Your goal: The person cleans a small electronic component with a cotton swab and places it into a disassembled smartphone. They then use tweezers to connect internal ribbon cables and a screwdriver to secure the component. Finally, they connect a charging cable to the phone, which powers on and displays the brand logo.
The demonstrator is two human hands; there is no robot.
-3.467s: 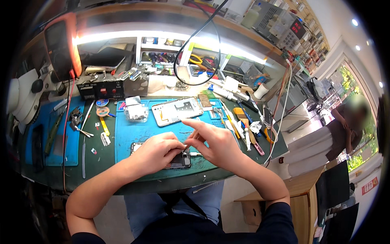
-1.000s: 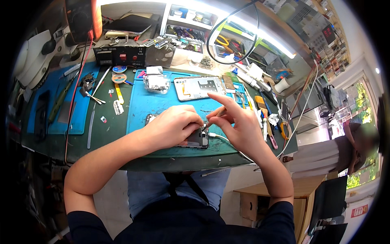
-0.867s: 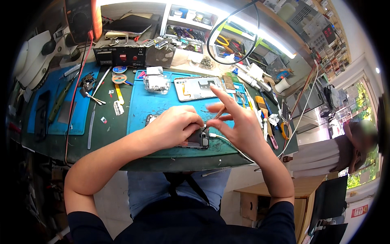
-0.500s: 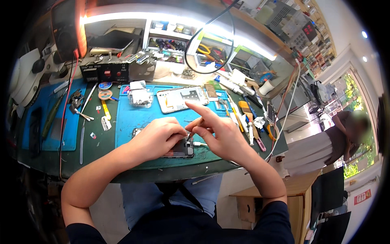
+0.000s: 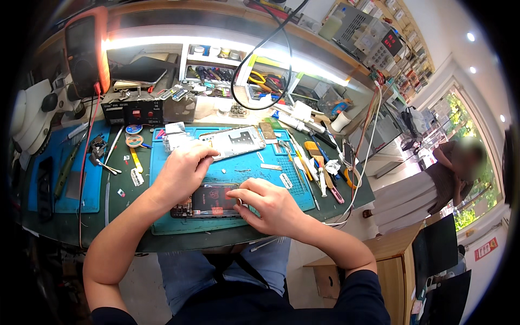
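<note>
An opened phone [image 5: 208, 201] lies flat on the blue mat near the bench's front edge, its dark battery and inner parts showing. My right hand [image 5: 265, 205] is at the phone's right end, thumb and fingers closed around a small dark thing too hidden to name. My left hand [image 5: 186, 167] hovers beyond the phone, its fingertips pinched beside the lower left edge of a white phone back cover [image 5: 244, 142]. Whether anything sits in that pinch is hidden. Behind the left hand are small clear plastic bags [image 5: 175, 135].
Brushes, pens and a pink-handled tool [image 5: 337, 195] crowd the mat's right side. Blades and tape rolls [image 5: 135, 141] lie left. A black power unit [image 5: 132, 112] and lit shelves stand behind. A cable loop [image 5: 233, 81] hangs overhead. Another person [image 5: 441, 181] stands at right.
My hands have parted from close together over the phone. The left moved away toward the white cover; the right came down to the phone's right end. More of the phone is uncovered.
</note>
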